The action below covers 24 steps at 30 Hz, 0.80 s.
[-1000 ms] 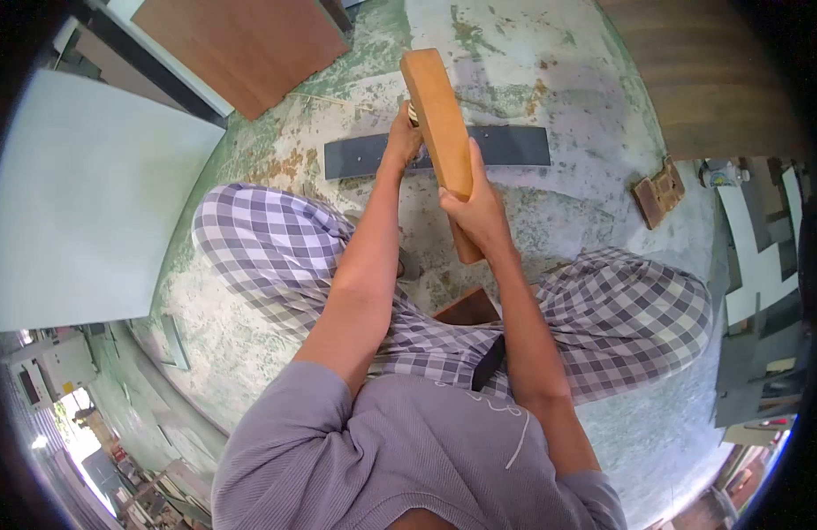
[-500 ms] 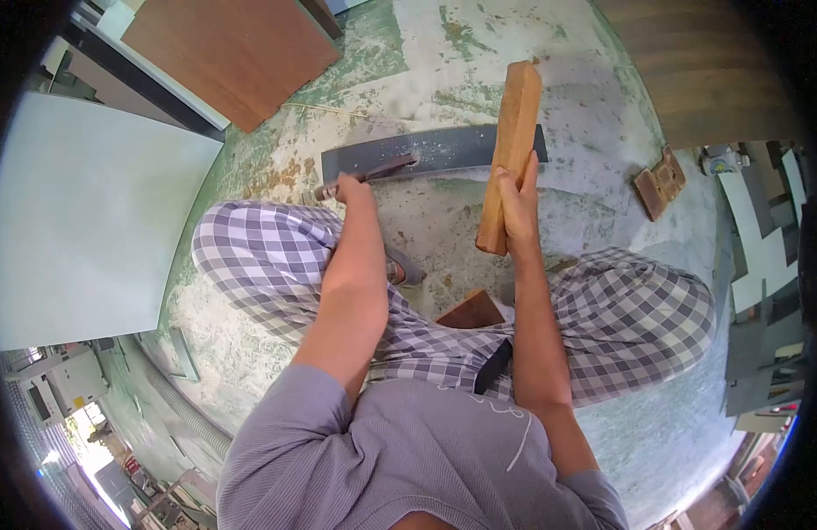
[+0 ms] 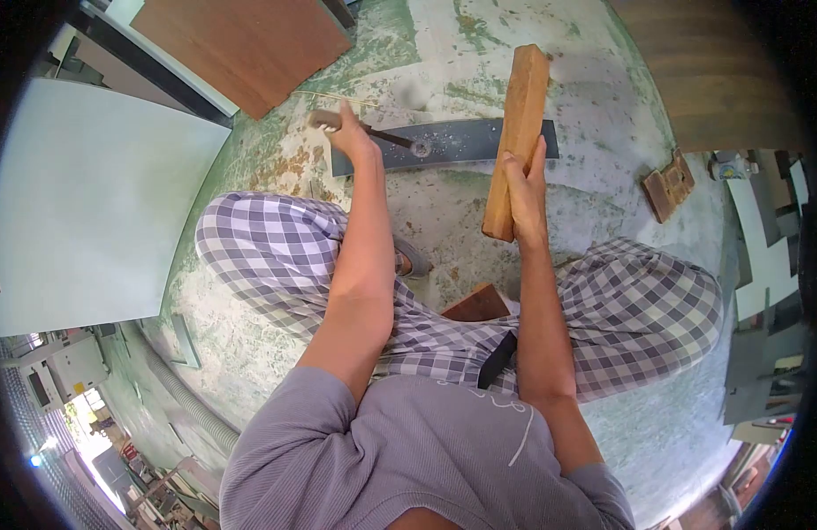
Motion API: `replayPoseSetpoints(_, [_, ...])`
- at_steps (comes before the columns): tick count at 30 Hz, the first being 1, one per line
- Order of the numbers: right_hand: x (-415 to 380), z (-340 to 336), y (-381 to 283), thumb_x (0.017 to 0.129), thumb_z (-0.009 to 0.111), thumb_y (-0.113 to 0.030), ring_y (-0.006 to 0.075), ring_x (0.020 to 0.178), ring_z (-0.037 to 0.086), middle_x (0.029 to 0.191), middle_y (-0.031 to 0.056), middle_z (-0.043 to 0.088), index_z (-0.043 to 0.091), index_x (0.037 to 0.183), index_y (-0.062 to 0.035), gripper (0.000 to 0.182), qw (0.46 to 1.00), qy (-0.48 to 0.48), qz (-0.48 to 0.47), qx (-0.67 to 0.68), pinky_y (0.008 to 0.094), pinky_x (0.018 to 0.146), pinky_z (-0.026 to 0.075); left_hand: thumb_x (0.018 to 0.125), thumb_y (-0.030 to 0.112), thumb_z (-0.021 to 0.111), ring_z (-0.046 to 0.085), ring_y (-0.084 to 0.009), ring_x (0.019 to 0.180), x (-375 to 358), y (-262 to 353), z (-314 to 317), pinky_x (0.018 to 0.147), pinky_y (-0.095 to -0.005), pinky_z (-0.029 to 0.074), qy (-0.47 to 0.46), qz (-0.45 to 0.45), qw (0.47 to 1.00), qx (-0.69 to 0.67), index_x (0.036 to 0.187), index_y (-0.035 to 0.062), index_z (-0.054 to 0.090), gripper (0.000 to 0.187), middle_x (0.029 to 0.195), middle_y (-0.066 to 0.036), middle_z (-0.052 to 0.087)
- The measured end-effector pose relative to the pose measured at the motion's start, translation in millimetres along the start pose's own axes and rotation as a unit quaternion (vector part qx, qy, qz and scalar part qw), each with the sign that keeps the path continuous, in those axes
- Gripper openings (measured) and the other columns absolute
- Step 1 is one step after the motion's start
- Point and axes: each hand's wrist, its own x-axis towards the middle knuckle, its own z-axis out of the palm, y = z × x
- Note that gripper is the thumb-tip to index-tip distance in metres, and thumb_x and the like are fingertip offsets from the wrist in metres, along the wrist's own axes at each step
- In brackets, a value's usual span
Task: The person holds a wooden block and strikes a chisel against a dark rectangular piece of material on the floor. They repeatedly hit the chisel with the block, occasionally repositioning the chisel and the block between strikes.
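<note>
And the angle swings! The left hand [image 3: 351, 139] has swept from the near edge of the dark grey board [image 3: 477, 150] up over its left end, carrying the wooden-handled chisel [image 3: 389, 136] round with it. The handle, pointing back toward the person half a second ago, now lies by the board's far left corner. Its fingers are wrapped round that blurred handle, one sticking out away from the body.

The tip has barely shifted: it's down at a pale spot left of the board's middle, with whitish chips [image 3: 452, 139] scattered to the right of it. So the same spot is being worked, only from a new side, low and slanting.

And the squared wooden block [image 3: 519, 115]? Clamped in the right hand [image 3: 528, 194], thumb on one side, fingers on the other, angled across the board's right half, well apart from the chisel, much as it was. Whether it touches the board, I can't tell.
</note>
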Motion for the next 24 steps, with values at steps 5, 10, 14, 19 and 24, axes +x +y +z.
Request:
replayPoseSetpoints(5, [2.0,1.9,0.7,0.087,0.058,-0.030,0.0304,0.121,0.046,0.139,0.0222,0.039,0.011,0.148,-0.0041,0.082,1.000,0.010,0.012,-0.007,0.0353,0.098,0.038,0.080,0.019,0.074,0.053,-0.0117,0.078,-27.8,-5.8,20.9,0.069,-0.0266,0.044,-0.120,-0.009,0.991,0.065,0.097,0.0026,0.052,0.032,0.088,-0.004,0.056])
replayPoseSetpoints(10, [3.3,1.7,0.6,0.086,0.060,-0.029,0.0296,0.120,0.047,0.138,0.0218,0.040,0.012,0.148,-0.0052,0.082,1.000,0.016,0.006,-0.018,0.0351,0.098,0.038,0.078,0.021,0.072,0.056,-0.0167,0.077,-29.4,-30.2,13.5,0.070,-0.0319,0.045,-0.290,0.069,0.905,0.304,0.097,0.0018,0.054,0.033,0.086,-0.007,0.059])
replayPoseSetpoints(14, [1.5,1.8,-3.4,0.089,0.057,-0.029,0.0243,0.120,0.045,0.140,0.0182,0.038,0.013,0.148,-0.0043,0.077,1.000,0.002,0.013,-0.022,0.0320,0.096,0.038,0.074,0.023,0.076,0.059,-0.0227,0.078,-37.3,-16.4,18.7,0.070,-0.0350,0.047,-0.321,0.135,0.858,0.377,0.100,-0.0011,0.054,0.042,0.088,-0.014,0.061])
replayPoseSetpoints(19, [-1.4,6.4,-10.4,0.086,0.060,-0.029,0.0284,0.114,0.052,0.133,0.0227,0.045,0.010,0.149,-0.0054,0.083,1.000,-0.001,-0.005,-0.009,0.0342,0.093,0.042,0.072,0.025,0.078,0.061,-0.0231,0.080,-46.7,-2.5,20.0,0.072,-0.0356,0.047,-0.303,0.056,0.894,0.325,0.102,-0.0017,0.053,0.047,0.089,-0.015,0.062])
replayPoseSetpoints(24, [1.2,8.1,-2.5,0.085,0.061,-0.027,0.0299,0.110,0.055,0.129,0.0234,0.049,0.011,0.149,-0.0094,0.083,0.999,-0.004,-0.016,-0.042,0.0353,0.092,0.044,0.079,0.024,0.072,0.060,-0.0195,0.084,-46.4,-9.7,20.9,0.076,-0.0307,0.048,-0.375,0.053,0.861,0.339,0.106,-0.0022,0.052,0.043,0.097,-0.013,0.062])
